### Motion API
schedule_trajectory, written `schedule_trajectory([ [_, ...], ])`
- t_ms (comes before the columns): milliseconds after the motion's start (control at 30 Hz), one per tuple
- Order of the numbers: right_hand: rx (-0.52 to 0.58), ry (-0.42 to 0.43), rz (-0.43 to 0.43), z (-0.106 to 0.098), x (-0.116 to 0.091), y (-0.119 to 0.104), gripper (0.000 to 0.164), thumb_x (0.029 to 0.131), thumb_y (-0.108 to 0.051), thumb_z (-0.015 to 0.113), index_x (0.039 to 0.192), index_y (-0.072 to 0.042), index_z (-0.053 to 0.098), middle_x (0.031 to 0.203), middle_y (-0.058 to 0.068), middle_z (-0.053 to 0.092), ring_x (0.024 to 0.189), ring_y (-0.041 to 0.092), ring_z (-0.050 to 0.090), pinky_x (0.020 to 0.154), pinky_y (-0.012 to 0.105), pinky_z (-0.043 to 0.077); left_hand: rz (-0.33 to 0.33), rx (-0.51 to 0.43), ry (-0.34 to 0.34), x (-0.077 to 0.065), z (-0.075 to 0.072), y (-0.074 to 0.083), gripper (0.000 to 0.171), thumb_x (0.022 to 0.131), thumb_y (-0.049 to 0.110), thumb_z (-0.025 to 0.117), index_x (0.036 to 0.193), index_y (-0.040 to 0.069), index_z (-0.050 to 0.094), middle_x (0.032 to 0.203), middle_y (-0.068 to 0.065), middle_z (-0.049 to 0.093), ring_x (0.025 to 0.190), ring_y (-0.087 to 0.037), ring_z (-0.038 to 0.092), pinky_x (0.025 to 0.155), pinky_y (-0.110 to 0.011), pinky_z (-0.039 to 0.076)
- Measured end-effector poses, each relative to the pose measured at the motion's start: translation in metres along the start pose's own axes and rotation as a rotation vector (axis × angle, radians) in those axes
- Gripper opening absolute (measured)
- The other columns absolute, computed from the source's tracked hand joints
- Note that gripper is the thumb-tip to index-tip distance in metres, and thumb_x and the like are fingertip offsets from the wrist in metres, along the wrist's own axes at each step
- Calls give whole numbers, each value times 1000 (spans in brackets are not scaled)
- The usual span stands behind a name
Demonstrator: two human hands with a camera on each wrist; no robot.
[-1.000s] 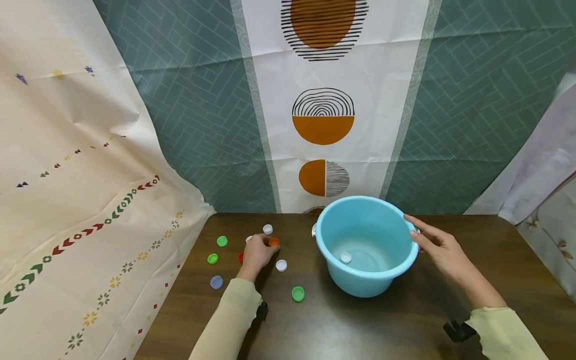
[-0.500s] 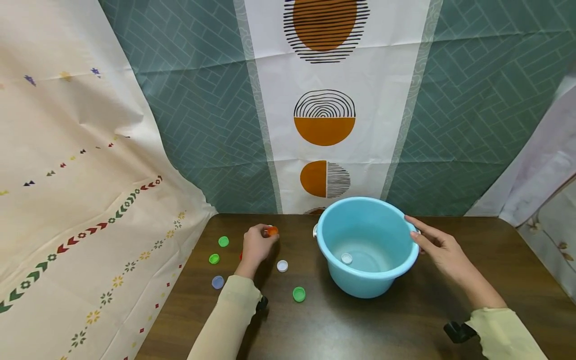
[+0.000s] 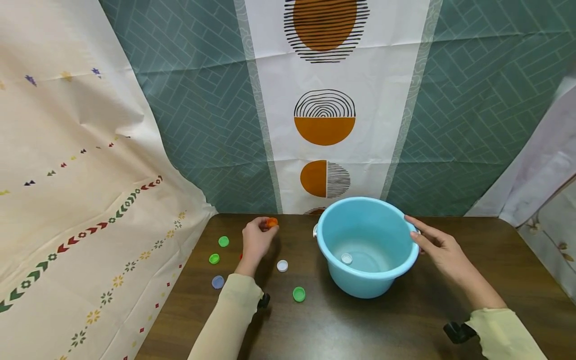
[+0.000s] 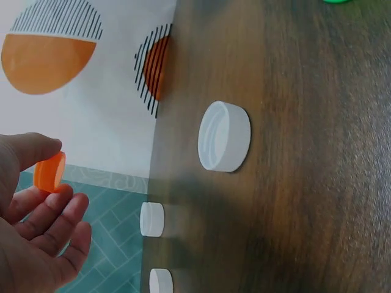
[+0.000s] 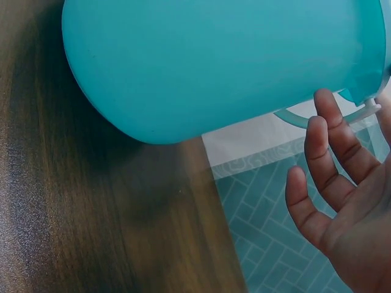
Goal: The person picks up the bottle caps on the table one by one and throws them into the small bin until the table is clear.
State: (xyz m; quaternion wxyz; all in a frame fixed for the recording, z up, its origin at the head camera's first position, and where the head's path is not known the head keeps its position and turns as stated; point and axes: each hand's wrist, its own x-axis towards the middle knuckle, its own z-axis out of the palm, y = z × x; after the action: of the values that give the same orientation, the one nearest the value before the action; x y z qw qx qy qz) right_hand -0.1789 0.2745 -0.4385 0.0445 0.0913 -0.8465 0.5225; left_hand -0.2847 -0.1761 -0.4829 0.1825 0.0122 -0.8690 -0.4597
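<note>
one white cap (image 3: pixel 346 258) is inside the blue bucket (image 3: pixel 360 285); right hand (image 3: pixel 445 252) holds it, left hand (image 3: pixel 255 244) pinches an orange cap (image 3: pixel 272 222). loose caps (image 3: pixel 299 294) remain outside, some possibly hidden.

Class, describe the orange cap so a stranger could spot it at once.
Find the bucket on the brown table. Left of it in the head view, the person's left hand pinches the orange cap. No other visible cap is orange or held.
</note>
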Motion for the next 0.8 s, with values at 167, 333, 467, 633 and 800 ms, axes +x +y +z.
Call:
schedule_trajectory([
  [167,-8,2,2,-1,1,0,49,102,-33,52,149,-23,44,137,15,53,96,10,62,74,28,54,-3,-64,29,0,-1,8,29,81,20,81,103,4,72,88,-6,69,78,-19,64,71,-32,56],
  [333,-7,-6,7,-2,2,1,49,102,-33,53,149,-23,44,138,14,53,97,10,61,74,28,55,-19,-122,53,0,-3,16,29,81,21,81,103,5,72,89,-5,69,79,-19,63,70,-32,56],
  [467,-25,-8,17,-2,2,1,49,102,-35,53,149,-24,44,138,13,53,96,10,61,74,29,54,-15,-144,56,1,-4,23,28,81,23,81,102,6,72,89,-4,68,79,-18,64,68,-29,56],
  [633,-35,0,18,-2,2,0,49,102,-36,52,149,-25,44,140,16,51,96,11,60,73,29,54,11,-175,56,5,-7,31,28,81,24,81,101,7,72,88,-5,68,78,-18,65,65,-29,57],
  [800,-28,-6,32,-1,1,-1,50,102,-37,52,149,-25,43,141,18,50,97,9,61,74,29,54,30,-175,68,7,-11,38,26,81,23,81,99,7,73,88,-4,68,79,-18,64,71,-30,56],
])
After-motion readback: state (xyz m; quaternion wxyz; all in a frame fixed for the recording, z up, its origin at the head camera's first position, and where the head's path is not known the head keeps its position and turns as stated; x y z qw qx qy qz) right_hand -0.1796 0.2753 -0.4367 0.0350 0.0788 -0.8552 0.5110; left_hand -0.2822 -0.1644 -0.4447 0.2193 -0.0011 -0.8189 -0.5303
